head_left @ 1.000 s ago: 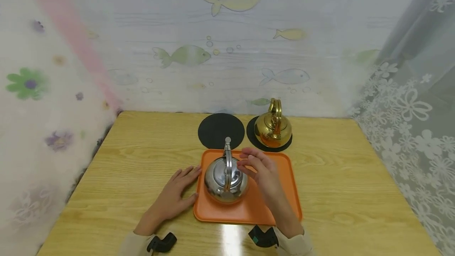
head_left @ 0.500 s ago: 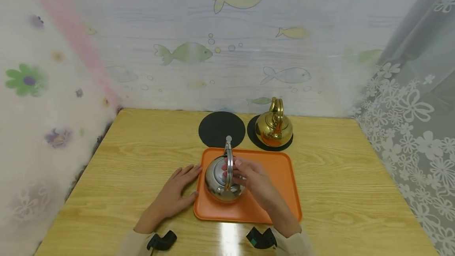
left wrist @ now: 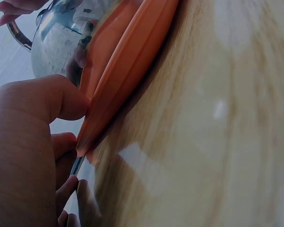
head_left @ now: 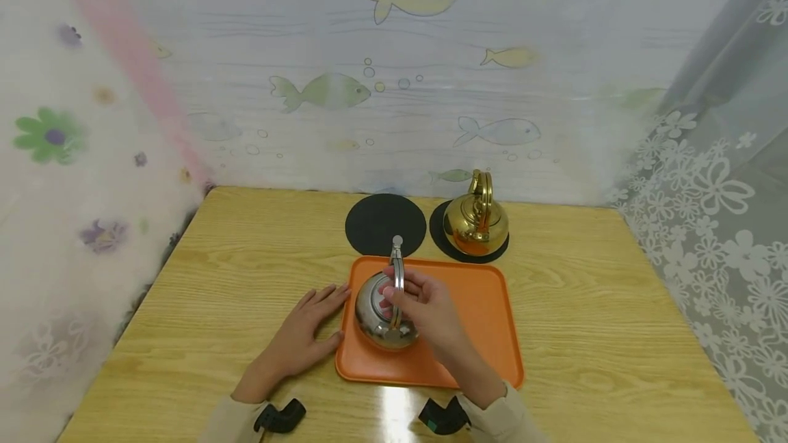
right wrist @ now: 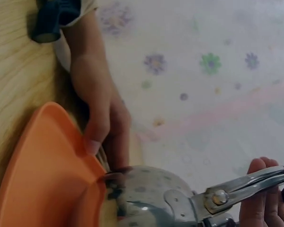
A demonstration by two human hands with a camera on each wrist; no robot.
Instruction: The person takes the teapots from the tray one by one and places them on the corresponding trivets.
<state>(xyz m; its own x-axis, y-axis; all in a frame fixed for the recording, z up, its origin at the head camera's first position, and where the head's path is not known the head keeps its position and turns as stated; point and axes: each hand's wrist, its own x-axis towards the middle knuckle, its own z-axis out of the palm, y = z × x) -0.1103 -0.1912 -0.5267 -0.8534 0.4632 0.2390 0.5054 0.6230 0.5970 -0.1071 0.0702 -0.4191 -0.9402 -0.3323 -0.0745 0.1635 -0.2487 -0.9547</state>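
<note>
A shiny silver kettle (head_left: 372,320) stands on the left part of an orange tray (head_left: 483,323), its arched handle (right wrist: 246,184) upright. My right hand (head_left: 438,316) grips that handle, with the fingers passing beneath it and the thumb over the top. In the right wrist view, those fingers (right wrist: 258,203) show behind the metal bar. My left hand (head_left: 298,344) lies beside the tray, fingers spread and fairly straight, with fingertips and thumb at its left rim. The left wrist view has the thumb (left wrist: 68,101) against the rim's outer side.
Behind the tray lie two round black mats; the left one (head_left: 384,224) is bare. A gold kettle (head_left: 474,224) stands on the right mat. The wooden table (head_left: 585,320) extends to both sides, with a fish-patterned curtain (head_left: 308,135) behind it.
My right hand has moved left from beside the silver kettle onto its handle, and its fingers have closed around it. The left hand and both kettles have stayed in place.
</note>
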